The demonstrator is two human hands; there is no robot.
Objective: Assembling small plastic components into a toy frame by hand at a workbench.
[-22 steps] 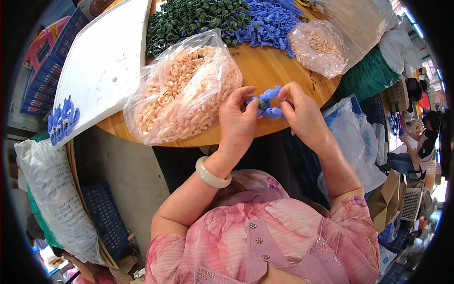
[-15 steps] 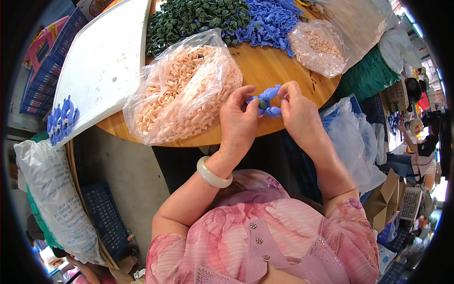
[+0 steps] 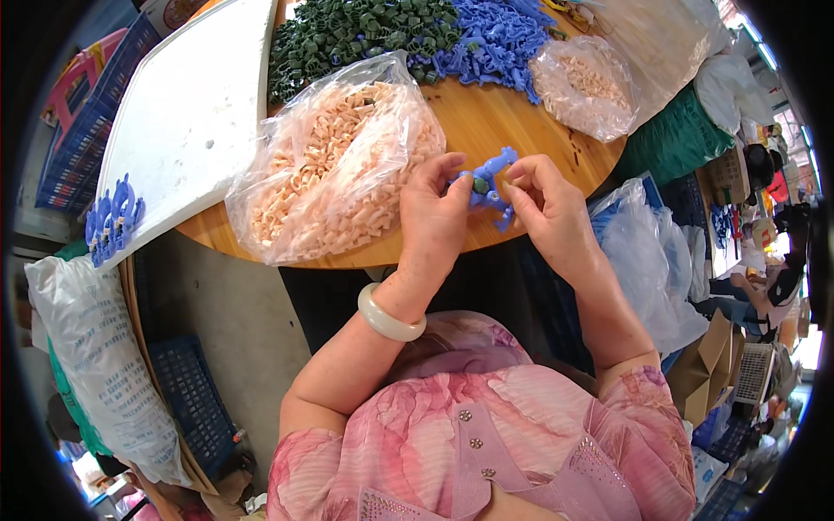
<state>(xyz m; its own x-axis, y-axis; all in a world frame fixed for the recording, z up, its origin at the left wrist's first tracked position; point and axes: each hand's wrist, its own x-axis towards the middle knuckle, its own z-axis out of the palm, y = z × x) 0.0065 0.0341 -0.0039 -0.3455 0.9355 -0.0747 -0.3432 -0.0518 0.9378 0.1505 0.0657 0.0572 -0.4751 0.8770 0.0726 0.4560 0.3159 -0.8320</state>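
A clear plastic bag of pale orange pieces (image 3: 334,169) lies on the round wooden table (image 3: 486,130), bulging toward its near edge, with its open mouth turned toward the heap of dark green parts (image 3: 356,35) at the far side. Beside that heap spreads a pile of blue parts (image 3: 495,43), and right of it sits a smaller clear bag of pale pieces (image 3: 586,87). A white board (image 3: 191,113) leans over the table's left rim, with a cluster of blue parts (image 3: 113,217) at its lower corner. Below the table on the left stands a tall white woven sack (image 3: 95,365) beside a dark blue crate (image 3: 187,399); crumpled clear bags (image 3: 651,252) hang off the right.

Both hands meet just over the table's near edge. The left hand (image 3: 434,217) and the right hand (image 3: 543,204) pinch a small blue plastic piece (image 3: 486,182) between thumbs and fingertips, fingers curled narrowly around it. A pale bangle (image 3: 391,317) circles the left wrist. Bare tabletop lies open between the big bag and the small one; the near rim right of the hands is free.
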